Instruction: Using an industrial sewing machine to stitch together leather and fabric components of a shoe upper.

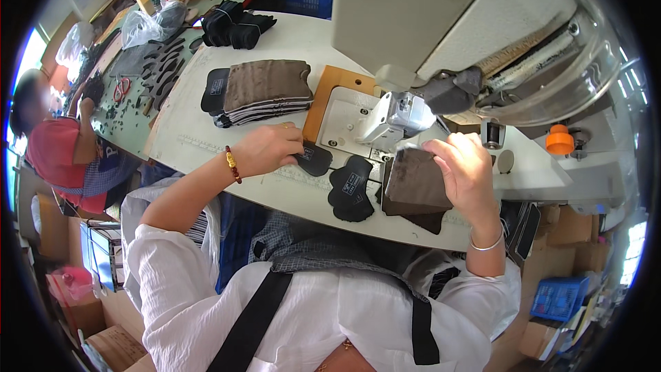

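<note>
My left hand (pixel 270 149) has its fingers closed at the end of a small black rounded fabric piece (pixel 315 160) with a pale printed label, beside the sewing machine's bed. In my right hand (pixel 463 169), thumb and fingers pinch the edge of a brown plush fabric piece (pixel 417 180), over darker brown pieces (pixel 425 221). Between my hands lie overlapping black printed pieces (pixel 352 191) at the table's near edge. The sewing machine's metal head (pixel 398 120) stands just beyond them. To the far left, a stack of brown plush pieces (pixel 265 88) rests on the white table (pixel 186 117).
A black bundle (pixel 237 25) sits at the table's back. The machine's large body (pixel 420 7) overhangs the right side. At far left, a person in red (pixel 62 151) works at a green table (pixel 113 120) holding red scissors (pixel 121 89) and dark cut pieces. Boxes stand at lower right.
</note>
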The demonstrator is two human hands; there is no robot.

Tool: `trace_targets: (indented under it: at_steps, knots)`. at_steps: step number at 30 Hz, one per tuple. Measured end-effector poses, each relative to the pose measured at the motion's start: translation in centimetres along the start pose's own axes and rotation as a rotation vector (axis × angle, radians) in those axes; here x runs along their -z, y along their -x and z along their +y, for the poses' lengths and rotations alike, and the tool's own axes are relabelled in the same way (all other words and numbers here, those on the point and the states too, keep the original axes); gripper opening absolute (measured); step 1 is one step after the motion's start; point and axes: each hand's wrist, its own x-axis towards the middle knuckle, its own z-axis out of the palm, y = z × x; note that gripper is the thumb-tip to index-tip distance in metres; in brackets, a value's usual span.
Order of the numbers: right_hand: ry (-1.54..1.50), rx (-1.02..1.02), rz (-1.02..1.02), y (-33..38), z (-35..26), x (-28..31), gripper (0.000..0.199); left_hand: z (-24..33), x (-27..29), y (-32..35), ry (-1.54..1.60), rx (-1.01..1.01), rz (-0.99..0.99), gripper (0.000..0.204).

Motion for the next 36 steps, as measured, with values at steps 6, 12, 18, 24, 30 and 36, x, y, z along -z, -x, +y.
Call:
trace_targets:
  at_steps: [6,12,18,24,30,36]
  knots:
    - [-0.194,0.134,0.098,-2.5,0.4,-1.0,0.017,-0.1,-0.4,0.5,-0.104,-0.016,0.0,0.024]
    - [-0.235,0.038,0.17,-1.5,1.5,-3.0,0.024,3.3,-2.9,0.6,-0.315,0.1,0.177,0.033]
    - [-0.357,-0.044,0.276,0.1,2.6,-4.2,0.019,3.0,0.4,-3.0,-0.385,0.079,0.442,0.031]
    - [0.082,-0.076,0.12,2.2,3.2,-4.1,0.023,6.0,5.0,-8.6,-0.392,-0.417,0.839,0.047]
    - [-0.312,-0.295,0.008,2.3,3.5,-4.5,0.015,6.4,3.6,-13.0,-0.424,-0.789,0.884,0.033]
    - [-0.307,-0.162,0.206,1.8,3.9,-3.6,0.011,5.4,2.3,-13.4,-0.389,-0.673,0.739,0.038]
